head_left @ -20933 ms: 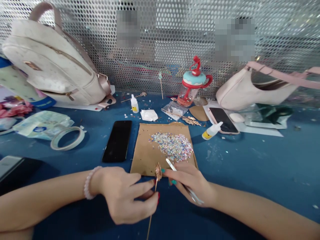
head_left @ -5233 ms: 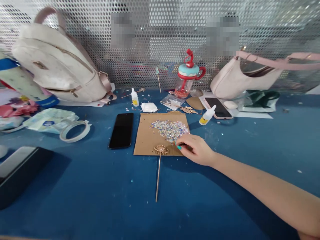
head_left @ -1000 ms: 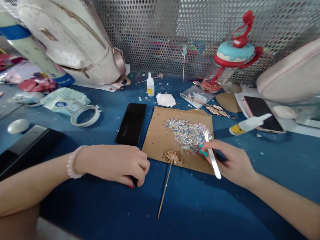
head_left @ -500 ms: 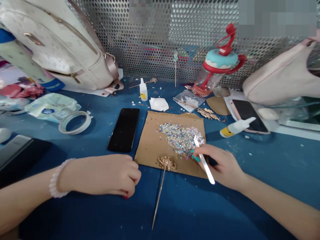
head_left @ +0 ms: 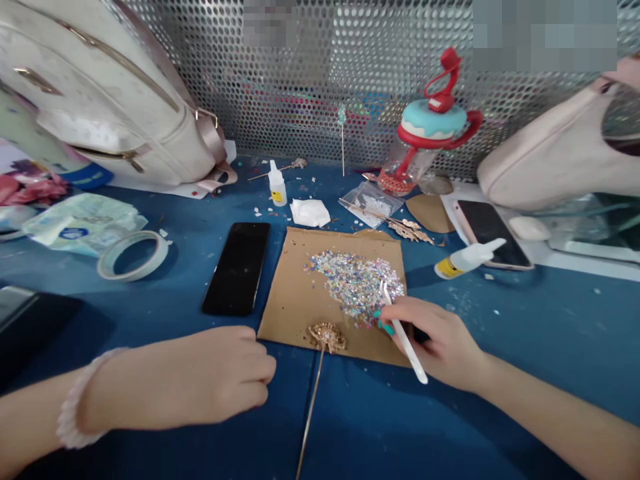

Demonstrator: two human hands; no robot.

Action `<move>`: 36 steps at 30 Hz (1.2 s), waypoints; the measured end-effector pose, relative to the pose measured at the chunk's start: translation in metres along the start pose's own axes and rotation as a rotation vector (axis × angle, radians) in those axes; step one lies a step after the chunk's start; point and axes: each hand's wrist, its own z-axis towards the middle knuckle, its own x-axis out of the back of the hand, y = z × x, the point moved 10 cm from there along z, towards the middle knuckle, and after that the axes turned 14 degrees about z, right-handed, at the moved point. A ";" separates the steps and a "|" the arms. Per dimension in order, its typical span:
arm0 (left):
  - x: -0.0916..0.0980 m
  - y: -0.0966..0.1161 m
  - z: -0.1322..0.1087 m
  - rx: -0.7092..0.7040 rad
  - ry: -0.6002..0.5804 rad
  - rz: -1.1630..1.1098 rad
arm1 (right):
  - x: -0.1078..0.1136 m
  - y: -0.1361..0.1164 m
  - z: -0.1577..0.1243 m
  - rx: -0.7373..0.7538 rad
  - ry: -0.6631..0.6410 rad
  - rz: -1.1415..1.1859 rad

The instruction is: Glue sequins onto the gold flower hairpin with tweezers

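White tweezers (head_left: 407,347) are pinched in my right hand (head_left: 434,337), their tips over the right side of a spread pile of glittering rhinestones (head_left: 350,283). The pile lies on a cardboard square (head_left: 293,287). At the board's front edge rests a gold ornamental hairpin head (head_left: 327,335), its thin stick (head_left: 310,420) running toward me over the table. My left hand (head_left: 200,373), with a beaded bracelet at the wrist, is closed in a fist on the blue table, left of the hairpin. No object shows in it.
A black phone (head_left: 237,267) lies left of the board, near a tape roll (head_left: 133,255). Glue bottles stand behind (head_left: 277,183) and lie at right (head_left: 470,257). Further back are a donut-lidded cup (head_left: 433,123), a backpack (head_left: 125,100), a second phone (head_left: 495,233) and gold hairpin pieces (head_left: 410,230).
The view has shifted slightly, so most things sit a little lower and further left. Both hands keep nearly the same pose; the tweezers stay over the rhinestones.
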 end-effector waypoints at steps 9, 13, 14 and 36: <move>-0.022 -0.013 0.007 0.103 -0.153 -0.250 | -0.001 0.002 -0.002 -0.006 -0.003 0.002; 0.005 -0.034 0.033 0.115 -0.038 -0.282 | 0.000 0.002 -0.001 -0.002 0.014 0.000; 0.014 -0.037 0.043 0.089 0.023 -0.212 | 0.001 0.001 -0.001 0.001 0.022 0.004; 0.001 -0.079 0.072 0.307 0.243 -0.273 | 0.004 -0.006 0.002 0.000 0.026 0.056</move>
